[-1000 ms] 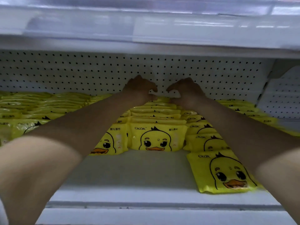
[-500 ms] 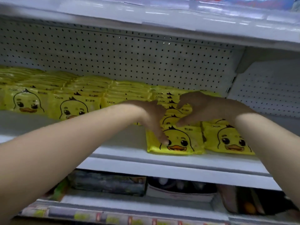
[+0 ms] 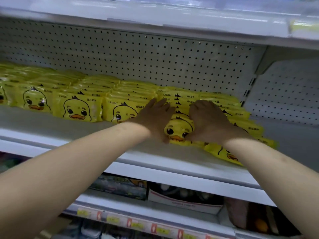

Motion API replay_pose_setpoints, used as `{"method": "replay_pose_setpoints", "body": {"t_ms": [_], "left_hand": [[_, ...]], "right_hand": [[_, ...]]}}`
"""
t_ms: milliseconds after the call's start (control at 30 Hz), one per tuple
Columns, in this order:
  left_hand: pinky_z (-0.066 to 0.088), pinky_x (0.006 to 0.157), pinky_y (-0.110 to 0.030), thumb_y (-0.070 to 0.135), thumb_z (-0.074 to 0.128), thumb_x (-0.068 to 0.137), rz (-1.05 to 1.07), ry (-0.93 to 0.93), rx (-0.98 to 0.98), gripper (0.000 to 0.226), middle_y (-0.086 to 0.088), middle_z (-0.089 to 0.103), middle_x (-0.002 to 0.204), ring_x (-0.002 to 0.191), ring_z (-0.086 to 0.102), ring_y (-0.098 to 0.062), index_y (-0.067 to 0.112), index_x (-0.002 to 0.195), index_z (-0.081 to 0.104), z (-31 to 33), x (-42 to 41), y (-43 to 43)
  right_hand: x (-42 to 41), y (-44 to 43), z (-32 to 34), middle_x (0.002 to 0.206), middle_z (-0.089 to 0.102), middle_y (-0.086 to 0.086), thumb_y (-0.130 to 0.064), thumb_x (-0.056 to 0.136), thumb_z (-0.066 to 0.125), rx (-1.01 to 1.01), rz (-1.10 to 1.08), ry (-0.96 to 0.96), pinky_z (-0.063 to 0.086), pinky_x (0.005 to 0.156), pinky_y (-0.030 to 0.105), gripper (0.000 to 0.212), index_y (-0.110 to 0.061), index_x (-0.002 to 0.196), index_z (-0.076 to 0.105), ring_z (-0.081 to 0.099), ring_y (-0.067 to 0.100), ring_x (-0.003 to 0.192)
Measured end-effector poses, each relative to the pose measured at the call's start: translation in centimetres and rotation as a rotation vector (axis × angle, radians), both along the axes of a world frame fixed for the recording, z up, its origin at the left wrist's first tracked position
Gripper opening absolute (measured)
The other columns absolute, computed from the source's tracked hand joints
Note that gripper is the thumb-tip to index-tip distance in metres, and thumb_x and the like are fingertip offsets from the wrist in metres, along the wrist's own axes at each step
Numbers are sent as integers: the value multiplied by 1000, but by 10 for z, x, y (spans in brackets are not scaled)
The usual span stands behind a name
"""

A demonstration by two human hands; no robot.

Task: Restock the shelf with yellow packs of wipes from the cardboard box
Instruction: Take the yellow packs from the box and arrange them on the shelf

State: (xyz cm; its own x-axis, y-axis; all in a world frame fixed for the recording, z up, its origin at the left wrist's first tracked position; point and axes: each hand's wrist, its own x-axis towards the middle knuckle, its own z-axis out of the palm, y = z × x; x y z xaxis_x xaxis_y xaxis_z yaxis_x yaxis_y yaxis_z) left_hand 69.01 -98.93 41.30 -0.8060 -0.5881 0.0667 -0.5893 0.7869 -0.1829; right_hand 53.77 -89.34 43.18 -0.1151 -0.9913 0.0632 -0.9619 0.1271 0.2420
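Yellow packs of wipes (image 3: 77,107) (each printed with a cartoon duck face) are stood in rows along the white shelf (image 3: 57,130), from nine o'clock in the view across to three o'clock, backed by the perforated back panel (image 3: 138,59). Just right of centre, one front pack (image 3: 178,131) is leant against the row behind it and is flanked by both hands. The left hand (image 3: 155,118) is laid at the pack's ten o'clock side, fingers straight and spread flat against the packs, with the thumb brought down to the pack's lower left corner; nothing is gripped by it. The right hand (image 3: 209,120) is placed at the pack's two o'clock side, over the tops of the rightmost row. Its fingers are seen bent over the packs, but whether anything is clasped cannot be told, the hand being blurred. At four o'clock from the hands, another pack (image 3: 224,153) is laid near the shelf's front edge, partly hidden by the right forearm. An upper shelf (image 3: 155,16) is seen at twelve o'clock. At six o'clock, a dark package (image 3: 119,187) and a white carton (image 3: 183,201) are set side by side, with a price-label strip (image 3: 138,225) fixed beneath them.
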Motion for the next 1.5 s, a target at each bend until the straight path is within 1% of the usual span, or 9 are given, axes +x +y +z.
{"method": "replay_pose_setpoints", "body": {"t_ms": [133, 300, 467, 667, 767, 1000, 1233, 1367, 1500], "left_hand": [[-1, 122, -47, 68, 76, 61, 69, 21, -20, 128, -7, 13, 162, 151, -6, -26, 12, 155, 10, -6, -12, -6], [0, 121, -49, 71, 80, 50, 76, -11, 23, 146, -11, 8, 163, 151, -5, -27, 11, 156, -2, 4, -32, -11], [3, 121, -47, 75, 78, 45, 93, -61, -86, 151, -12, 14, 161, 150, 4, -27, 9, 155, -1, 8, -46, -30], [21, 117, -42, 86, 71, 37, 85, -40, -109, 159, -13, 24, 157, 144, 26, -27, 7, 154, -1, 3, -49, -56], [25, 116, -43, 85, 73, 37, 109, 5, -109, 157, -14, 26, 157, 143, 29, -28, 7, 153, 2, 1, -51, -69], [23, 118, -44, 78, 78, 40, 121, 7, -99, 149, -13, 24, 157, 146, 24, -26, 7, 151, 8, 2, -55, -83], [5, 122, -44, 69, 85, 43, 112, -174, 42, 163, -21, -7, 161, 151, -3, -30, 12, 151, -24, 13, -54, -85], [15, 121, -44, 68, 86, 40, 104, -158, -23, 163, -20, 4, 161, 150, 8, -31, 15, 152, -19, 10, -58, -92], [26, 116, -42, 65, 88, 38, 114, -102, -87, 159, -12, 21, 158, 145, 25, -27, 20, 154, -11, 3, -63, -102]], "right_hand": [[-14, -7, -9, 142, 35, 3, -58, 64, 80, -112, 65, -134, 21, 117, 39, 102, -17, 144, 33, 28, 25, 138], [-25, -20, -4, 165, 3, 3, -67, 59, 82, -2, 22, -171, 4, 123, 43, 138, -19, 157, -2, -1, 24, 152], [-29, -41, -5, 166, 1, 7, -69, 62, 78, -45, 39, -61, 4, 123, 44, 136, -13, 157, -2, -2, 25, 152], [-38, -59, -15, 165, -12, 11, -72, 55, 80, 19, 7, -162, 4, 124, 43, 149, -12, 155, -12, -11, 28, 152], [-38, -72, -20, 165, -6, 11, -71, 57, 80, -64, 6, -121, 8, 123, 44, 145, -12, 156, -9, -5, 31, 152], [-37, -93, -20, 164, 1, 11, -70, 54, 82, -88, -4, -111, 13, 121, 46, 146, -13, 156, -5, 2, 31, 152], [-41, -92, 0, 164, 7, 9, -70, 55, 82, 84, -2, -149, 17, 121, 43, 146, -16, 157, -7, 8, 29, 150], [-44, -104, -7, 164, 0, 13, -75, 52, 79, 57, 4, -84, 4, 123, 44, 151, -12, 156, -10, -3, 29, 152], [-47, -115, -12, 162, 7, 16, -76, 51, 79, 0, 1, -73, 8, 123, 42, 150, -10, 156, -5, 4, 30, 151]]}}
